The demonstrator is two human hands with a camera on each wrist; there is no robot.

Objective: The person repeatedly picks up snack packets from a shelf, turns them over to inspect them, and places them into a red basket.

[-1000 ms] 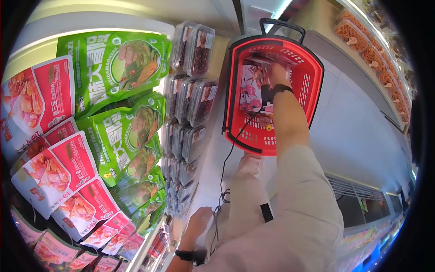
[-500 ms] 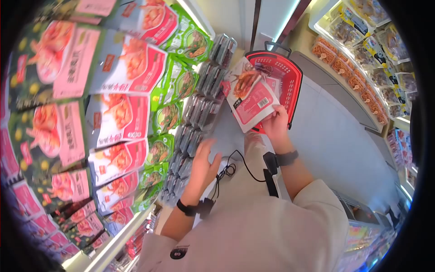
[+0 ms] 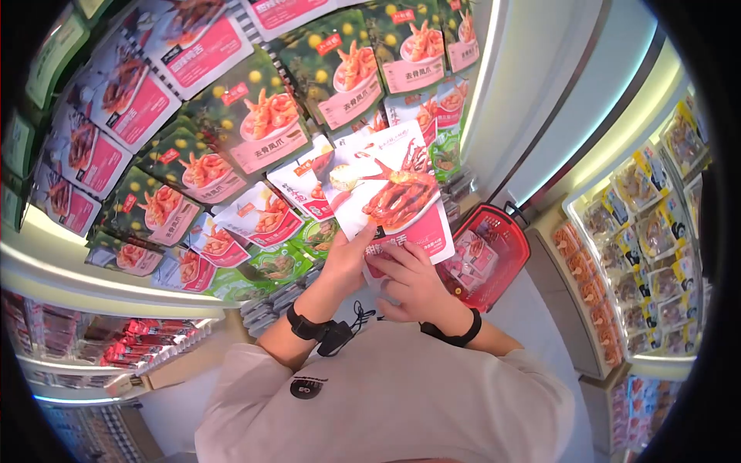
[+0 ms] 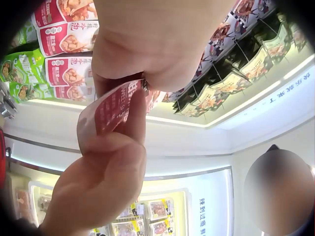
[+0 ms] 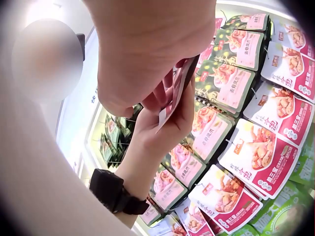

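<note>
In the head view, my left hand [image 3: 346, 261] grips a white and pink snack pouch [image 3: 397, 189] by its lower left edge, thumb on the front. The pouch's front, with a picture of reddish-brown meat pieces in a bowl, faces up towards me. My right hand [image 3: 417, 284] lays its fingers across the pink lower part of the pouch. In the left wrist view, one straight right-hand finger [image 4: 135, 110] lies along the printed face. The right wrist view shows the pouch [image 5: 178, 91] nearly edge-on, between the two hands.
A red shopping basket [image 3: 505, 258] with pouches inside stands on the floor to the right. Racks of hanging pouches [image 3: 266, 119] fill the left and front. Trays of packaged food [image 3: 644, 201] line the right-hand shelf. Another person [image 4: 278, 191] is visible in the left wrist view.
My right hand has lifted the pouch out of the basket and up before me. My left hand, free before, has taken hold of it. The head view has swung towards the racks.
</note>
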